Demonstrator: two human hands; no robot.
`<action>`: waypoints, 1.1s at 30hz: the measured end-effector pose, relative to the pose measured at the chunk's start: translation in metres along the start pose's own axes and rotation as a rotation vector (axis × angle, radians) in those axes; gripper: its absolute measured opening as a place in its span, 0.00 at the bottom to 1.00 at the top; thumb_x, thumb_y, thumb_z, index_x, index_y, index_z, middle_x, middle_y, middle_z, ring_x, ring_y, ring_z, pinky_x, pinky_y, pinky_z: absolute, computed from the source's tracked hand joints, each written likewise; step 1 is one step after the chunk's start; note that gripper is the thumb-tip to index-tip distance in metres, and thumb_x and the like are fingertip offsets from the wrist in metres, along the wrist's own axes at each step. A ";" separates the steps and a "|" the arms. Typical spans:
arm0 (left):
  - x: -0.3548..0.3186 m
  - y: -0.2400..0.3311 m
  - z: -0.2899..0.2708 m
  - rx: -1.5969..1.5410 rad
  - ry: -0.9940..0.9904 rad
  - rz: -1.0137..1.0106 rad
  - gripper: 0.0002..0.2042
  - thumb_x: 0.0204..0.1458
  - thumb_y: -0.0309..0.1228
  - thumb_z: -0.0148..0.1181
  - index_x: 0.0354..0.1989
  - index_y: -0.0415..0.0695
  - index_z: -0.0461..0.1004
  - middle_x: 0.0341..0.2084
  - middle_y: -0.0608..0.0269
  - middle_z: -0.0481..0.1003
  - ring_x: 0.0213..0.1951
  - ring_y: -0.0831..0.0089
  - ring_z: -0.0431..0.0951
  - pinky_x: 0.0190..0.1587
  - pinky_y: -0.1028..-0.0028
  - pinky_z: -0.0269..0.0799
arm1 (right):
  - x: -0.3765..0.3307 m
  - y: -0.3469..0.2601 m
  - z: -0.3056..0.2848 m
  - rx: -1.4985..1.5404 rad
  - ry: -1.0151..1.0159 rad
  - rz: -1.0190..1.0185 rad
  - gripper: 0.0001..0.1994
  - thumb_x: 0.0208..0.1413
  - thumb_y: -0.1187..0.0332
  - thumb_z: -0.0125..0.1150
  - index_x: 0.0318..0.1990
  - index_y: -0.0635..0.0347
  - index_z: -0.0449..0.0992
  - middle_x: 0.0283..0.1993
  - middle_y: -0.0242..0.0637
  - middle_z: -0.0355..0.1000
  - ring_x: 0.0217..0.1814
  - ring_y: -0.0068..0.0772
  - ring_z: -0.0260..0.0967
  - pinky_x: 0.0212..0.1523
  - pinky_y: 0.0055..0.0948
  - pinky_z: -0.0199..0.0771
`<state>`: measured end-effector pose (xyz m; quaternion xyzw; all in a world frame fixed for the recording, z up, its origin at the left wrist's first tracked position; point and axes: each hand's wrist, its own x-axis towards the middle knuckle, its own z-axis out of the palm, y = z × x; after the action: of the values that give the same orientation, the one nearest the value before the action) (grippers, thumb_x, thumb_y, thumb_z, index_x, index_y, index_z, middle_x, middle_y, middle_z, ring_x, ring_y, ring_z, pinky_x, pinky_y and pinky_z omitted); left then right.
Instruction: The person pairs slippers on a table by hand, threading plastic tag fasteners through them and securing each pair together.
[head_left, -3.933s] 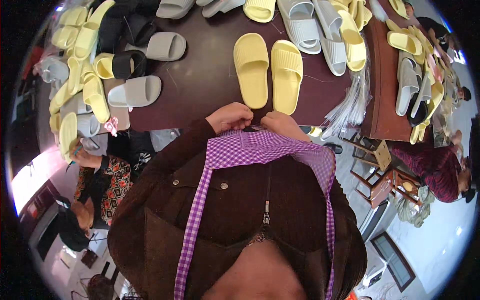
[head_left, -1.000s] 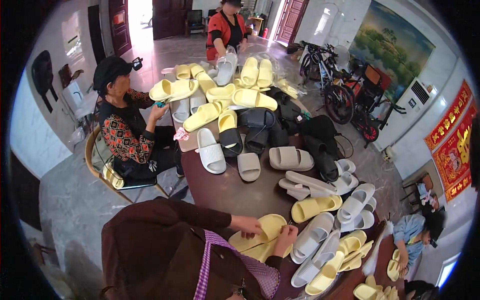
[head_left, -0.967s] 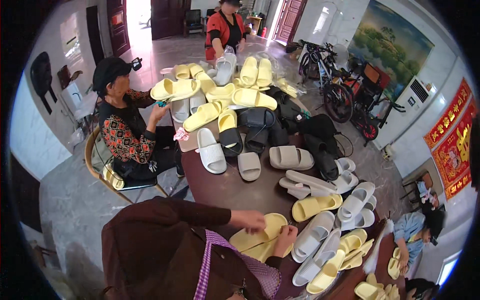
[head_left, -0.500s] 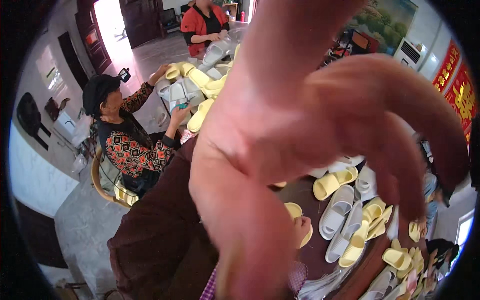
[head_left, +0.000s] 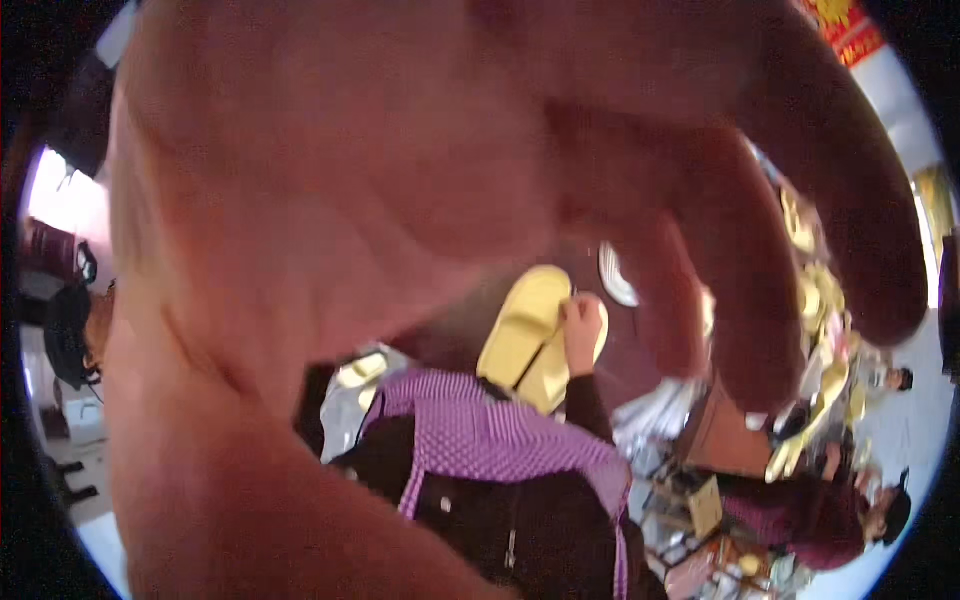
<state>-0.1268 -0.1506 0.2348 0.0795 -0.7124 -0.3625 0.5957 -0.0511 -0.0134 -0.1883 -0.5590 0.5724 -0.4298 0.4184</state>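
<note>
My left hand is raised very close to the camera and fills much of the view. Its fingers are spread and bent a little, with nothing in them. Beyond it, my right hand is closed at the edge of a pair of pale yellow slippers, its fingertips partly hidden. The slippers lie side by side over the dark table, just past my purple checked apron. Behind the fingers of my left hand, part of a light grey slipper shows.
Clear plastic bags lie right of my sleeve. Several more yellow slippers are heaped farther right. A person in maroon is at the lower right, and a person in a black cap at the left edge.
The view has tilted down and turned, so my apron and the slipper pair now show. My left hand covers more of the upper left. My right hand stays at the yellow slippers.
</note>
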 end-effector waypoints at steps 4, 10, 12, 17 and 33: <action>-0.165 0.121 -0.148 0.018 -0.103 -0.133 0.30 0.52 0.44 0.52 0.61 0.45 0.53 0.41 0.44 0.69 0.36 0.63 0.72 0.38 0.70 0.70 | -0.018 0.002 -0.019 -0.001 0.162 -0.025 0.02 0.51 0.76 0.50 0.30 0.64 0.66 0.24 0.29 0.64 0.25 0.20 0.59 0.28 0.19 0.62; -0.265 0.205 -0.263 0.254 -0.155 -0.258 0.30 0.53 0.43 0.52 0.61 0.45 0.53 0.41 0.45 0.70 0.36 0.64 0.73 0.39 0.71 0.70 | -0.014 -0.012 -0.017 0.129 0.105 0.021 0.01 0.51 0.77 0.50 0.30 0.64 0.66 0.25 0.30 0.65 0.27 0.20 0.61 0.30 0.19 0.62; -0.271 0.183 -0.263 0.236 -0.027 -0.330 0.26 0.51 0.40 0.53 0.57 0.44 0.59 0.39 0.50 0.71 0.36 0.68 0.73 0.40 0.73 0.69 | -0.009 -0.014 -0.019 0.345 0.090 -0.052 0.01 0.51 0.78 0.51 0.29 0.63 0.66 0.27 0.32 0.66 0.28 0.20 0.62 0.31 0.19 0.63; -0.359 0.053 -0.216 0.184 0.172 -0.880 0.08 0.50 0.25 0.50 0.36 0.35 0.71 0.34 0.62 0.72 0.38 0.76 0.71 0.42 0.78 0.66 | -0.008 -0.038 -0.005 0.410 0.017 -0.081 0.02 0.52 0.79 0.51 0.29 0.63 0.67 0.29 0.32 0.67 0.29 0.21 0.64 0.33 0.20 0.66; -0.413 -0.032 -0.148 0.345 0.094 -0.650 0.08 0.52 0.28 0.52 0.36 0.37 0.71 0.26 0.68 0.71 0.29 0.83 0.70 0.31 0.81 0.68 | -0.007 -0.090 -0.009 0.232 0.014 -0.180 0.02 0.52 0.80 0.52 0.33 0.65 0.68 0.32 0.33 0.68 0.32 0.20 0.65 0.35 0.18 0.67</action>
<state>0.1124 -0.0109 -0.1075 0.4176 -0.6724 -0.4033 0.4592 -0.0345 -0.0062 -0.0994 -0.5528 0.4694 -0.5328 0.4362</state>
